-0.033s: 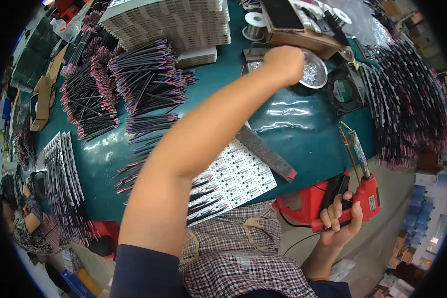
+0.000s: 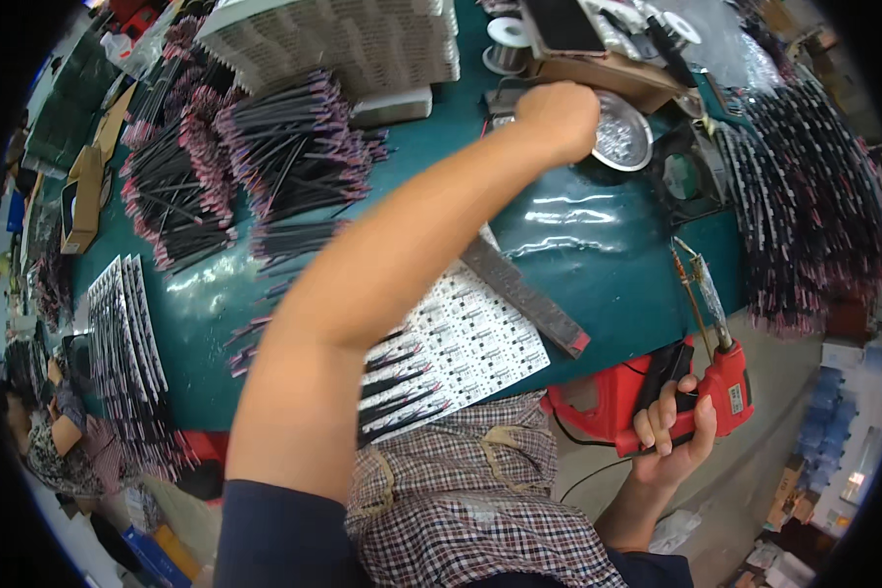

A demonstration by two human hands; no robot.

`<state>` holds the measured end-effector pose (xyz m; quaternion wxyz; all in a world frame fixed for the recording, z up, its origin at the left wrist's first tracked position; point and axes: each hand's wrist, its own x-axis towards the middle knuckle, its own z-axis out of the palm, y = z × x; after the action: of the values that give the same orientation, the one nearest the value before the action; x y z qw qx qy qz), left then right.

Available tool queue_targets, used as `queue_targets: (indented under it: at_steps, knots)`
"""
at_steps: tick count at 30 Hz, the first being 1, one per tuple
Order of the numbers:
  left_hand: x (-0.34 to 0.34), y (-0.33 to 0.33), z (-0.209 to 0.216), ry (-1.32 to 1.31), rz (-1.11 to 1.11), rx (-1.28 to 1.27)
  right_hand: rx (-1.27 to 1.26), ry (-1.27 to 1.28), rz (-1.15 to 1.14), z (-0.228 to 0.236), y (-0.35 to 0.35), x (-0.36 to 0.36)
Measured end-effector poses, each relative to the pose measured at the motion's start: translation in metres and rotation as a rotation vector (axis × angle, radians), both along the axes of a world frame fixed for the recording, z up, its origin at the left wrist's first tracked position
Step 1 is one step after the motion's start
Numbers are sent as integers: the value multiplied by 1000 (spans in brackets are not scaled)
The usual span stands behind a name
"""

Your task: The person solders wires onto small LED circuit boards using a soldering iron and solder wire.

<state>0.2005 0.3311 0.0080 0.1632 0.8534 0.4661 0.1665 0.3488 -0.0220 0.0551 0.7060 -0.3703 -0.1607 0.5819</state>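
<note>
My left arm reaches across the green bench to the metal bowl [image 2: 625,135], which holds small shiny bits. Beside the bowl's left rim, my left hand [image 2: 559,120] is curled closed; its fingertips and anything in them are hidden. At the lower right, my right hand [image 2: 678,436] grips a red soldering gun [image 2: 733,392] by its handle, its metal tip and thin feed tube pointing up. On the bench before me lies a white printed sheet of small boards [image 2: 485,338], with black wires along its left part. A dark flat bar [image 2: 524,294] rests across the sheet.
Black wire bundles [image 2: 294,147] pile at the left, below a tall stack of white panels [image 2: 333,49]. Solder spools [image 2: 507,44], a phone [image 2: 563,24] and a small fan [image 2: 686,176] stand at the back. More wired strips [image 2: 804,196] hang over the right edge.
The whole view has shifted slightly. My left hand stays by the bowl, and my right hand still holds the soldering gun.
</note>
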Motion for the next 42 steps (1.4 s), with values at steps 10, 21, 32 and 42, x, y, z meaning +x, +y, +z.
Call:
queue_targets:
  at_steps: [10, 21, 32, 42]
  knots:
    - [-214, -108, 60, -49, 99, -84, -20, -525, 121, -1, 28, -42]
    - [-266, -148, 14, 282, 111, 59, -64, -581, 327, 5, 45, -79]
    - [-264, -140, -4, 335, 29, 14, -141, -489, 353, -1, 52, -90]
    - [-274, -145, -12, -22, 203, 104, -302, 21, 348, -10, 73, -83]
